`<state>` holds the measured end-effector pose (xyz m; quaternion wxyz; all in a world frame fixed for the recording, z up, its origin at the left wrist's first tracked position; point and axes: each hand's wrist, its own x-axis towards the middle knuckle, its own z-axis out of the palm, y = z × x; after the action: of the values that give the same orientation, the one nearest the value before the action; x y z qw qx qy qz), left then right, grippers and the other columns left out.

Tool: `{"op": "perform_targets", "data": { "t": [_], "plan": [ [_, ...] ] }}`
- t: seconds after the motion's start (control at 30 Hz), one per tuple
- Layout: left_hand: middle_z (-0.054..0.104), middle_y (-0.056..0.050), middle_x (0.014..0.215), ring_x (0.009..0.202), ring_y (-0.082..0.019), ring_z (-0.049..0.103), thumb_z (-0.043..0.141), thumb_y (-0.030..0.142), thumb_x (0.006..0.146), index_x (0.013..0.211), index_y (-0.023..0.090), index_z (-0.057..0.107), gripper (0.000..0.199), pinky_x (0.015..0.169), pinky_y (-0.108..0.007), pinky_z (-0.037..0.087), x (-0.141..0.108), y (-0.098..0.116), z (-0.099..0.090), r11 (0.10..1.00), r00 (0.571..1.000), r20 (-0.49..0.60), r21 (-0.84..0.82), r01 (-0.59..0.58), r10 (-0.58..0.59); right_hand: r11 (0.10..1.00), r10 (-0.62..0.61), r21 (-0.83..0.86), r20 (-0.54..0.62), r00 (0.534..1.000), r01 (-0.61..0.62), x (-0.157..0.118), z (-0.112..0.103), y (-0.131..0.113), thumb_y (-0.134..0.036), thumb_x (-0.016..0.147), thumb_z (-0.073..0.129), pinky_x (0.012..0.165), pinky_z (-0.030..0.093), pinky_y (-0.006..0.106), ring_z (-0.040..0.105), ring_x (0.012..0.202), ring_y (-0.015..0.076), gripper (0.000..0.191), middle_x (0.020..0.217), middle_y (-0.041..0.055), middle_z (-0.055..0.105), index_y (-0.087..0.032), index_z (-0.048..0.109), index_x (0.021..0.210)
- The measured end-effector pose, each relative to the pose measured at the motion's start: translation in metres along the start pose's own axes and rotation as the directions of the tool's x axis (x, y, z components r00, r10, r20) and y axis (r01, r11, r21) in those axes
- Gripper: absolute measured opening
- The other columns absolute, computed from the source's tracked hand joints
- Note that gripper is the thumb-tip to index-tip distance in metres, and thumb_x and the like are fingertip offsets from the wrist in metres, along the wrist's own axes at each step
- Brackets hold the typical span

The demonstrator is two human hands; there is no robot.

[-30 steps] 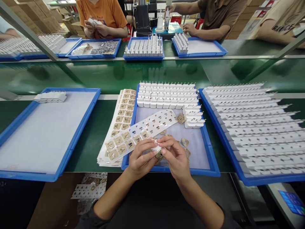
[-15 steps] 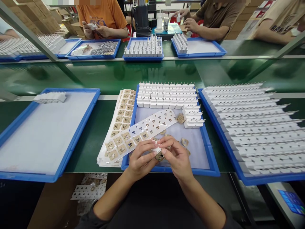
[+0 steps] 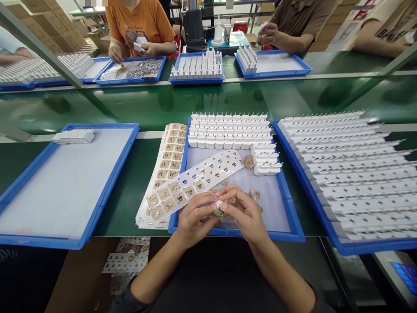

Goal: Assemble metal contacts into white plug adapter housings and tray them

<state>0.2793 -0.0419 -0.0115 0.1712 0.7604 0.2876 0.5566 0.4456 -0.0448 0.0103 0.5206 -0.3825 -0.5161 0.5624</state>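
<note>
Over the front of the middle blue tray (image 3: 295,217), my left hand (image 3: 195,217) and my right hand (image 3: 247,217) both grip a small white plug charger (image 3: 220,212). A tan die-cut sticker covers the charger's face turned toward me, and the fingertips hide much of its body. Close to my right fingers shows another tan piece; I cannot tell if it is held. Loose tan pieces (image 3: 255,194) lie in the tray beyond. A partly peeled sticker sheet (image 3: 224,160) slants across the tray's left rim onto a stack of sticker sheets (image 3: 167,155).
Rows of white chargers (image 3: 230,130) with pins up fill the tray's back. More chargers (image 3: 345,174) pack the right tray; the left tray (image 3: 74,174) holds a few at its far end. Across the green belt (image 3: 195,98), other people work behind more trays.
My hands stay around the charger, with only slight finger shifts. Across the belt, the person in orange has lowered a hand to a tray, and the person in brown has brought both hands together.
</note>
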Motion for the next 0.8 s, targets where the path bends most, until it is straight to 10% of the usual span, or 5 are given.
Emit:
{"op": "perform_targets", "data": {
  "t": [0.43, 0.7, 0.8],
  "plan": [
    [0.067, -0.010, 0.113, 0.107, -0.022, 0.066, 0.073, 0.007, 0.079, 0.118, 0.023, 0.056, 0.045, 0.090, -0.041, 0.058, -0.004, -0.005, 0.002, 0.993, 0.994, 0.056, -0.070, 0.093, -0.089, 0.896, -0.152, -0.397, 0.144, 0.978, 0.198, 0.005, -0.032, -0.014, -0.025, 0.094, 0.063, 0.100, 0.048, 0.039, 0.060, 0.117, 0.0237, 0.013, 0.107, 0.0048, 0.073, -0.026, 0.069, 0.105],
    [0.068, -0.010, 0.112, 0.106, -0.023, 0.067, 0.073, 0.011, 0.080, 0.118, 0.023, 0.056, 0.044, 0.090, -0.043, 0.057, -0.006, -0.003, 0.002, 0.981, 0.979, 0.083, -0.034, 0.189, -0.185, 0.597, -0.488, -0.620, 0.223, 0.844, 0.509, 0.002, -0.024, -0.008, -0.013, 0.092, 0.058, 0.083, 0.056, 0.039, 0.066, 0.097, 0.0231, 0.017, 0.106, 0.0085, 0.070, -0.024, 0.065, 0.103],
    [0.066, -0.011, 0.115, 0.109, -0.024, 0.065, 0.072, 0.017, 0.083, 0.116, 0.023, 0.056, 0.038, 0.092, -0.043, 0.057, -0.011, -0.007, 0.002, 0.929, 0.931, 0.059, -0.070, 0.363, -0.359, 0.621, -0.508, -0.536, 0.279, 0.815, 0.571, -0.007, -0.026, -0.011, -0.012, 0.090, 0.060, 0.083, 0.055, 0.038, 0.066, 0.094, 0.0224, 0.017, 0.099, 0.0071, 0.069, -0.024, 0.063, 0.101]
  ]
}}
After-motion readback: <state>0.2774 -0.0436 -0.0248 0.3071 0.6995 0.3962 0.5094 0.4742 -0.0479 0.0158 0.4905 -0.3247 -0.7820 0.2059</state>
